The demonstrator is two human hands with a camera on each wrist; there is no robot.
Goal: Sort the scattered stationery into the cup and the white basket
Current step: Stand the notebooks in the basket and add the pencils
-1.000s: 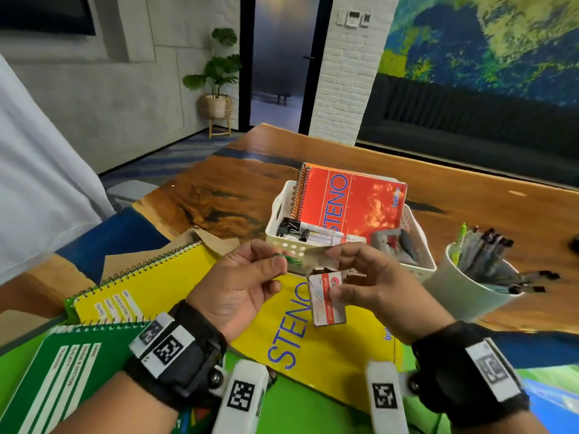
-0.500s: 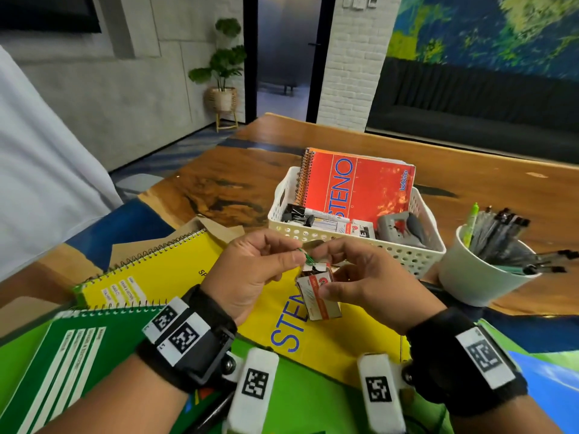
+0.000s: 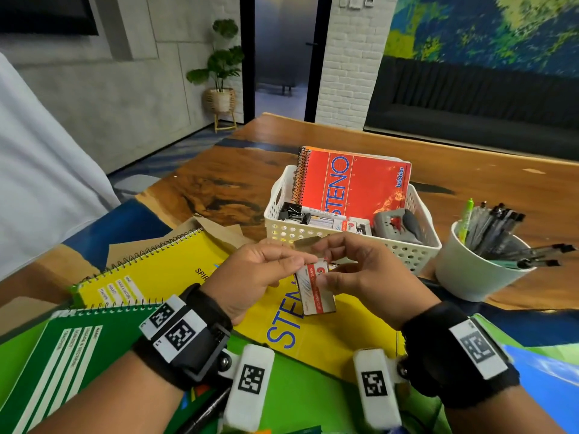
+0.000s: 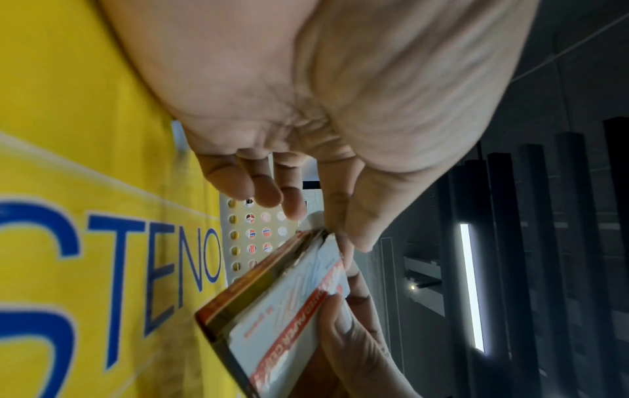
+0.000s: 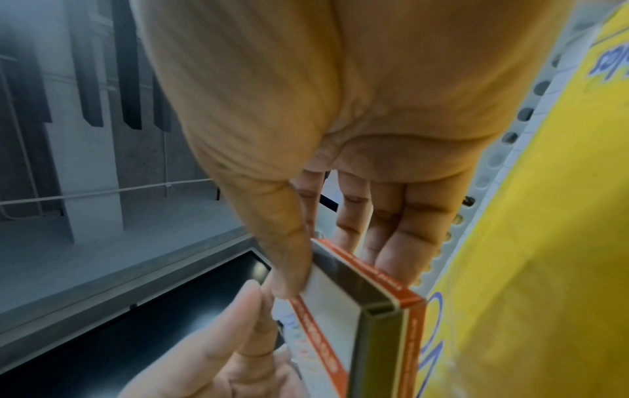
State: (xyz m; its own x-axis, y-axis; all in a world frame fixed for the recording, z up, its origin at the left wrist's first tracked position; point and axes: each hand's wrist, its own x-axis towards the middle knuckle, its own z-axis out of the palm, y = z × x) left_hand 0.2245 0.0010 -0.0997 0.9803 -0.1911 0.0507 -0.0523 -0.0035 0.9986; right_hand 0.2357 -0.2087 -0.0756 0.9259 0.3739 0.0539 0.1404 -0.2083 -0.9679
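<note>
Left to sort: green notebook [image 3: 53,364] and yellow notebooks [image 3: 163,270] lie loose before you. Your left hand [image 3: 253,277] pinches the paper-clip box [image 3: 316,289]; your right hand [image 3: 360,274] grips it, just before the white basket [image 3: 416,245]. Already sorted: red notebook [image 3: 354,186] in basket, pens in cup [image 3: 470,274].

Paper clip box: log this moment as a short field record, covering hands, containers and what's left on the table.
held item: paper clip box, top flap open
right hand: grips the box
left hand: pinches at the box's top
white basket: red notebook, binder clips, small boxes
cup: pens
on table: yellow notebooks, green notebook
</note>
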